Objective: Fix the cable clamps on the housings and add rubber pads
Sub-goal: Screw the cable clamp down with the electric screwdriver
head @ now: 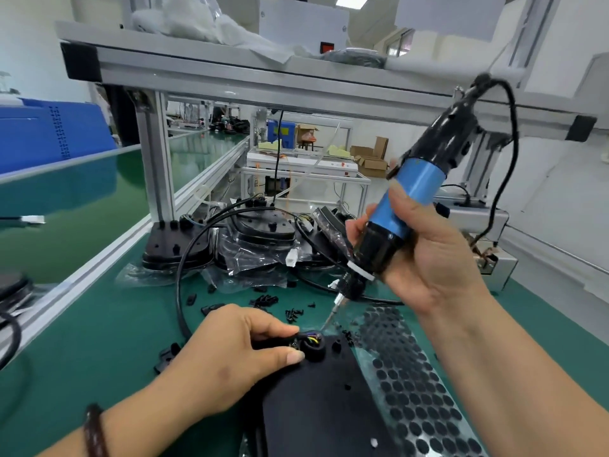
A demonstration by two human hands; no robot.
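Note:
A black housing (316,400) lies face down on the green mat near me. My left hand (230,354) pinches the black cable clamp (311,347) at the housing's top edge, where coloured wires come out of the cable. My right hand (431,258) grips a blue and black electric screwdriver (412,196), tilted, with its bit tip touching down at the clamp. To the right of the housing lies a clear sheet of round black rubber pads (412,384).
Loose black screws (293,313) and small clamps (211,308) lie scattered beyond my left hand. Several bagged black housings (250,239) with cables are stacked further back. An aluminium frame post (155,159) and a conveyor rail (82,275) run along the left.

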